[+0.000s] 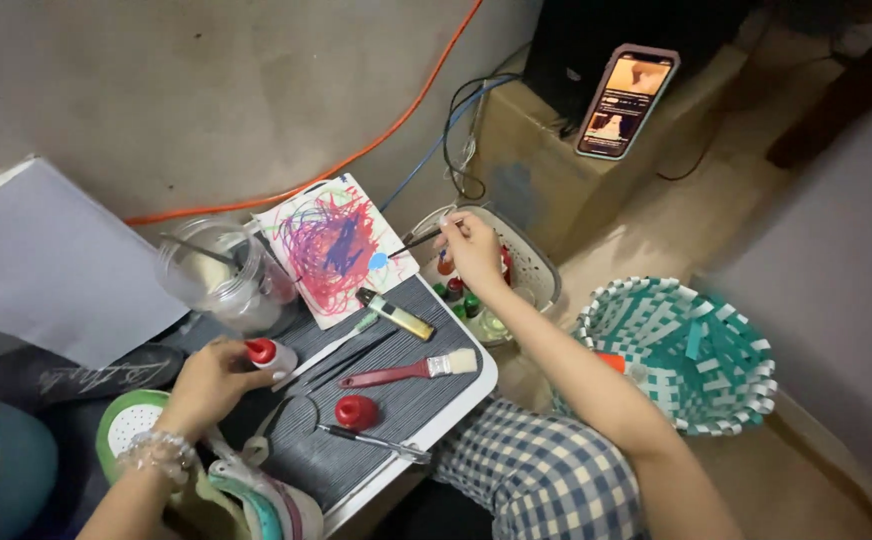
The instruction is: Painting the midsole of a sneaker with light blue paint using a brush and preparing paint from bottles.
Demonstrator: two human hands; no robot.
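Paintbrush (418, 240) pinched in right hand (471, 250); left hand (214, 380) apparently grips red-capped bottle (270, 356).

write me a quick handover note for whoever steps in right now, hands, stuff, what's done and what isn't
Left hand: closed on a small white bottle with a red cap, held over the dark ribbed tray.
Right hand: holds a thin paintbrush, tip at a blue dab on the scribbled paint sheet.
On the tray: red-handled flat brush, loose red cap, yellow-and-black marker. Clear cup stands left of the sheet; more paint bottles sit in the white tub.
Done: sheet covered in pink and purple scribbles.
Left: blue dab barely used; bottle capped.
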